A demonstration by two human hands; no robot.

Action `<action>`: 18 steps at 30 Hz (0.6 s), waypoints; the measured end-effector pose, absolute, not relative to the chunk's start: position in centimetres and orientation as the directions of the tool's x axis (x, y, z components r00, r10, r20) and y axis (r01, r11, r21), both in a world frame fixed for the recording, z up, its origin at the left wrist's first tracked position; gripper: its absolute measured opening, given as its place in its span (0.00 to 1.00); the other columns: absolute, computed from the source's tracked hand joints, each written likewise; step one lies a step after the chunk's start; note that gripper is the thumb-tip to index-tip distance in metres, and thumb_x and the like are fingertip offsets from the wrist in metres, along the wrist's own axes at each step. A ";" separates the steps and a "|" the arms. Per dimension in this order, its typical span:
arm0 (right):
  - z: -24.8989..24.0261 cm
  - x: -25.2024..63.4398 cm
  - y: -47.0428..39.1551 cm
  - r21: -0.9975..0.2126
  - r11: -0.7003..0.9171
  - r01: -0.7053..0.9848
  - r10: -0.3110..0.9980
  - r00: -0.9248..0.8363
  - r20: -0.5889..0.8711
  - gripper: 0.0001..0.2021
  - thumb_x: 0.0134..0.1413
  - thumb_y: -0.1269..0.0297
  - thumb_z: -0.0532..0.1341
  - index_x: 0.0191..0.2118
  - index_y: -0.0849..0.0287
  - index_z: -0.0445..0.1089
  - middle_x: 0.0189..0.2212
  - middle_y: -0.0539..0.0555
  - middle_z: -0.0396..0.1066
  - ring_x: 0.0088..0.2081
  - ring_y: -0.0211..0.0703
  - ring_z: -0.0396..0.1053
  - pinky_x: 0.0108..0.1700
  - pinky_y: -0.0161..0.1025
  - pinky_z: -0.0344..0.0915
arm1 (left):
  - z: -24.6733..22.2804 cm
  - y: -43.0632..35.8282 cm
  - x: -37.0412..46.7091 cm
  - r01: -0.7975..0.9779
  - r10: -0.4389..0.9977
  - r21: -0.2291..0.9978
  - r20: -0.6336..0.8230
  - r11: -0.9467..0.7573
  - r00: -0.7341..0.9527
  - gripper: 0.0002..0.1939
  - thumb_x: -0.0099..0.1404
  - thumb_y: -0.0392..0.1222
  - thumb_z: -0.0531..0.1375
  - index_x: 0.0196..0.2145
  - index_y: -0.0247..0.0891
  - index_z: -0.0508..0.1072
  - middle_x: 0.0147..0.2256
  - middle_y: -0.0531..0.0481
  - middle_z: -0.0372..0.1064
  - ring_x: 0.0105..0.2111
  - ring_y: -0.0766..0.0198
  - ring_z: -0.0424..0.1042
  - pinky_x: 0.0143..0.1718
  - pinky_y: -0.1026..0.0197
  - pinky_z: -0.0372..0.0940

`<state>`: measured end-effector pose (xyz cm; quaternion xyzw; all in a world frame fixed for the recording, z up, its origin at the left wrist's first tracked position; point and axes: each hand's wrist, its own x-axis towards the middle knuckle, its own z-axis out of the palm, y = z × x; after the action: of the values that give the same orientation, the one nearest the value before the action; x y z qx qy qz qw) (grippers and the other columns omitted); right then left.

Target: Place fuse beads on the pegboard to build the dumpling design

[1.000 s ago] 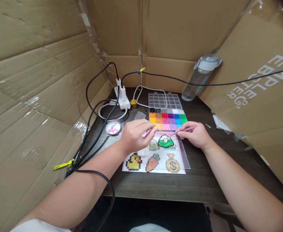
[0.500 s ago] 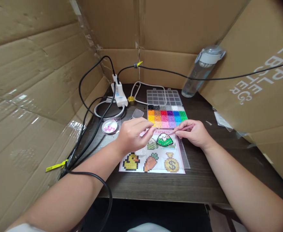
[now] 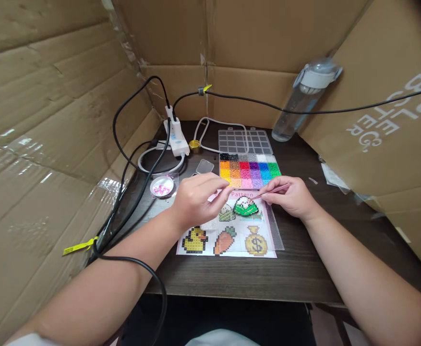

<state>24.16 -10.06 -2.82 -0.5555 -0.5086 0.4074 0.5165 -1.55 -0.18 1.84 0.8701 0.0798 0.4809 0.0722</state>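
Observation:
My right hand (image 3: pixel 291 199) grips pink tweezers (image 3: pixel 272 191), their tips pointing left at the upper part of a bead design (image 3: pixel 246 207). The design is white above and green below with a black outline, on a clear pegboard (image 3: pixel 278 235) over a printed pattern sheet (image 3: pixel 224 252). My left hand (image 3: pixel 199 199) hovers over the sheet's left side, thumb and forefinger brought together in a pinch. Whatever may be between those fingertips is too small to make out. Just beyond both hands lies a compartment box of coloured beads (image 3: pixel 249 170).
On the left, a white dish (image 3: pixel 162 187) holds pink and white beads. Behind it are a power strip (image 3: pixel 177 137), black cables (image 3: pixel 147 175) and a small gold container (image 3: pixel 195 145). A water bottle (image 3: pixel 300 105) leans at the back right. Cardboard walls (image 3: pixel 249 43) surround the table.
The view has shifted slightly. Both hands keep nearly the same pose, and the tweezers stay in my right hand with their tips at the white part of the design.

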 end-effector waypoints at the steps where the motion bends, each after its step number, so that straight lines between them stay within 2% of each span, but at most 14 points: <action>1: -2.8 24.1 -10.1 -0.988 0.051 0.144 0.985 0.154 0.073 0.10 0.41 0.66 0.74 0.28 0.58 0.72 0.32 0.54 0.80 0.27 0.40 0.76 0.30 0.37 0.72 | 1.8 -0.2 -1.6 0.069 0.208 0.202 0.825 -0.977 0.525 0.01 0.63 0.33 0.62 0.33 0.33 0.74 0.27 0.48 0.75 0.27 0.67 0.72 0.29 0.64 0.69; 18: -3.0 24.2 -10.1 -0.984 0.051 0.172 0.986 0.151 0.078 0.12 0.41 0.62 0.74 0.29 0.59 0.73 0.33 0.57 0.80 0.29 0.42 0.77 0.32 0.40 0.75 | 1.9 -0.3 -1.6 0.093 0.233 0.218 0.809 -0.972 0.540 0.04 0.65 0.35 0.60 0.33 0.35 0.74 0.28 0.49 0.75 0.28 0.68 0.73 0.30 0.64 0.69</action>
<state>24.19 -10.13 -2.97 -0.5615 -0.5152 0.3989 0.5100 -1.62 -0.31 1.92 0.8743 0.0932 0.4705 0.0743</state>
